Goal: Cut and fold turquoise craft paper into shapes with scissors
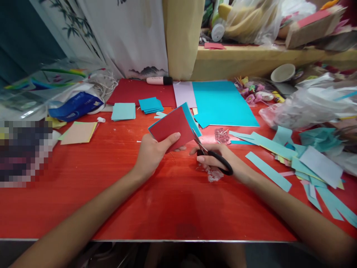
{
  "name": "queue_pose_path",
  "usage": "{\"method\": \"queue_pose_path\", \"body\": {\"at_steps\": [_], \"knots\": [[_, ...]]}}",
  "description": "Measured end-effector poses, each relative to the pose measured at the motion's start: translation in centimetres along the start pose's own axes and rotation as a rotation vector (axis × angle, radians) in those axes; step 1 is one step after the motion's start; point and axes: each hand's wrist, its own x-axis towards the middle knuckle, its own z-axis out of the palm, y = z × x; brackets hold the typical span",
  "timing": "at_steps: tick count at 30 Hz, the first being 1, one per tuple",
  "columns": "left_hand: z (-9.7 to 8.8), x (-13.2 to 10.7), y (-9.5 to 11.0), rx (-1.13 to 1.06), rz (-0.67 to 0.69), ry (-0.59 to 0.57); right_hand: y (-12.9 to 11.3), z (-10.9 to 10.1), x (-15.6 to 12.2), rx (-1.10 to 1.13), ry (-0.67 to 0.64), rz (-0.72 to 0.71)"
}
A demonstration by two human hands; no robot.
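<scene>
While the left hand (152, 152) pinches the red paper (175, 128) with the blue sheet (192, 117) behind it, thumb on the front, the right hand (237, 160) has its fingers closed round the scissors (220, 158). All mid-frame, over the table (111, 208). Step in hand looks like trimming the right edge; the next snip probably calls for a steady pinch and blades lined up there. Scissors' long axis slants, handles lower right, tips up-left at the blue edge; blade gap unclear. Paper near square, no clear long axis, top edge rising rightward.
</scene>
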Motion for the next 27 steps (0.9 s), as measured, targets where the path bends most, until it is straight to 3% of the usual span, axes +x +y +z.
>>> {"method": "queue_pose_path", "body": {"at_steps": [10,17,23,27], "knots": [[0.0,0.2,-0.3,-0.055,0.05,-0.006,0.0,0.4,-0.3,0.014,-0.006,0.014],[0.0,0.5,-0.5,-0.081,0.029,0.048,-0.1,0.3,-0.3,-0.096,0.002,-0.012],[-1.3,1.8,-1.4,-0.135,0.031,0.192,0.6,-0.2,0.0,-0.591,0.167,-0.151],[-2.0,2.8,-2.6,-0.124,0.047,0.225,0.0,-0.7,-0.7,-1.025,0.138,-0.27]]}}
